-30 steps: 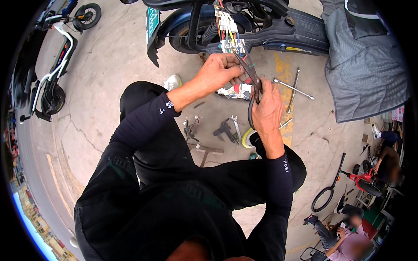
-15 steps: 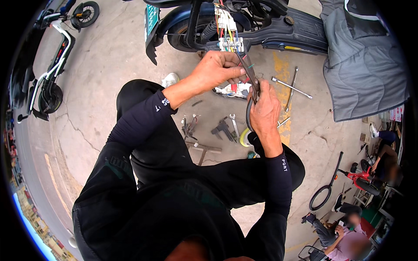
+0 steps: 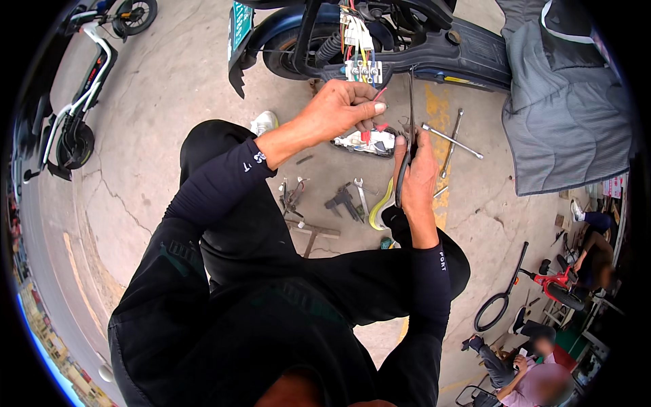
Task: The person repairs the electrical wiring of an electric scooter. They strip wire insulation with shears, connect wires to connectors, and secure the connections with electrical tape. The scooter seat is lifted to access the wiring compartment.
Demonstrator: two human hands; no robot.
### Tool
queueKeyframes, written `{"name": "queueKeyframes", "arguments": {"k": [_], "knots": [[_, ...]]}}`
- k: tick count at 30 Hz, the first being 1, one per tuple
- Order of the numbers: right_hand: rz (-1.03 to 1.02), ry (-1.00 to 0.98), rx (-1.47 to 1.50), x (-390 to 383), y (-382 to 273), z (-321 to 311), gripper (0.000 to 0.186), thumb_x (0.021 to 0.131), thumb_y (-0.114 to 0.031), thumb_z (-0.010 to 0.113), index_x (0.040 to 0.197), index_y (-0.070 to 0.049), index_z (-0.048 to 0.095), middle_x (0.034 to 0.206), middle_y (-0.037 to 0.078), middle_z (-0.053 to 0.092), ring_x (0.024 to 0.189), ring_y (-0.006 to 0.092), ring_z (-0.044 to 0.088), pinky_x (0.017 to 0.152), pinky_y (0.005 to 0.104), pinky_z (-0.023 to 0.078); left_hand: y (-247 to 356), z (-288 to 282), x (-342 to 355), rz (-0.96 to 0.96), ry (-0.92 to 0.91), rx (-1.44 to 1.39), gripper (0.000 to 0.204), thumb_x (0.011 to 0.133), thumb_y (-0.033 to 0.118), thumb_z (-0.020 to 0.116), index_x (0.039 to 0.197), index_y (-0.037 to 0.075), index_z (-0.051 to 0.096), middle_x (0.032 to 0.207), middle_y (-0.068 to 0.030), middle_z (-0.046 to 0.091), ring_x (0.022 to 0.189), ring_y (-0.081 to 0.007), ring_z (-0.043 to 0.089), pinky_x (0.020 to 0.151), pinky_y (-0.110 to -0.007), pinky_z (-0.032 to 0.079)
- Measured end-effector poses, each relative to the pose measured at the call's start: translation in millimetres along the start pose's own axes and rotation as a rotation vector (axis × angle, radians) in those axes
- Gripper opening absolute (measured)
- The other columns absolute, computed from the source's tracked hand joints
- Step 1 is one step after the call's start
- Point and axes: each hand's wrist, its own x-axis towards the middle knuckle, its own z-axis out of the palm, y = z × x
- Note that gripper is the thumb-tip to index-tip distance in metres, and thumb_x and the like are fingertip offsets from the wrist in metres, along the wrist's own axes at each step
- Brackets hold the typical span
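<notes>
The front of the dark scooter [image 3: 420,34] was cut off by the upper edge, and the ends of its coloured wires [image 3: 356,41] were too small to be told apart. The lower part of the pliers [image 3: 409,129] was hidden inside the right hand [image 3: 419,173], so the grip could not be made out. The small red piece pinched by the left hand [image 3: 339,112] was too small to be identified.

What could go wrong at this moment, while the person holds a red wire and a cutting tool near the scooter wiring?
1. The left hand pinches the thin red wire close to the black-handled cutting tool in the right hand; a slip may nick the fingers.
2. The bundle of coloured wires hangs near; a wrong one may be cut.
3. Loose metal wrenches lie underfoot on the concrete floor.
</notes>
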Motion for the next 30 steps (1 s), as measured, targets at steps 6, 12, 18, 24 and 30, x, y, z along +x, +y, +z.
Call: {"name": "queueKeyframes", "arguments": {"k": [6,12,18,24,30], "knots": [[0.221,0.016,0.584,9,-9,-6,0.03,0.095,-0.013,0.069,0.12,0.001,0.059,0.091,0.004,0.064,0.082,0.0087,0.059,0.071,0.0248,0.049,-7,3,4,0.023,-0.031,-0.094,0.021,0.094,0.015,0.071,0.098,-0.003,0.061,0.075,-0.0057,0.07,0.066,-0.0077,0.063,0.061,-0.024,0.051],[0.185,-0.116,0.626,34,-19,-4,0.031,0.092,-0.006,0.067,0.121,0.002,0.058,0.087,0.004,0.065,0.078,0.0089,0.06,0.068,0.0248,0.049,-8,3,3,0.076,-0.095,0.09,0.022,0.093,0.014,0.073,0.1,-0.002,0.06,0.069,-0.0055,0.069,0.063,-0.0078,0.062,0.059,-0.026,0.048],[0.234,-0.167,0.66,36,-18,0,0.029,0.091,-0.004,0.064,0.119,0.001,0.057,0.078,-0.001,0.059,0.064,0.0046,0.05,0.055,0.022,0.04,-11,4,1,0.15,-0.069,0.237,0.024,0.093,0.017,0.075,0.098,0.0,0.058,0.068,-0.0032,0.066,0.065,-0.0046,0.054,0.061,-0.026,0.045],[0.157,-0.072,0.471,35,-12,7,0.03,0.094,-0.001,0.063,0.123,0.002,0.055,0.088,0.001,0.06,0.074,0.006,0.052,0.065,0.0219,0.043,-25,-1,8,0.32,-0.027,0.377,0.021,0.093,0.019,0.071,0.102,0.002,0.061,0.076,-0.0108,0.071,0.067,-0.0147,0.066,0.065,-0.032,0.049],[0.248,-0.036,0.56,41,-9,10,0.031,0.093,0.001,0.062,0.123,0.001,0.055,0.087,0.001,0.06,0.074,0.0055,0.052,0.065,0.0212,0.042,-42,-3,21,0.37,-0.012,0.362,0.017,0.092,0.012,0.069,0.103,0.001,0.062,0.082,-0.0115,0.072,0.074,-0.0156,0.07,0.069,-0.033,0.052]]}}
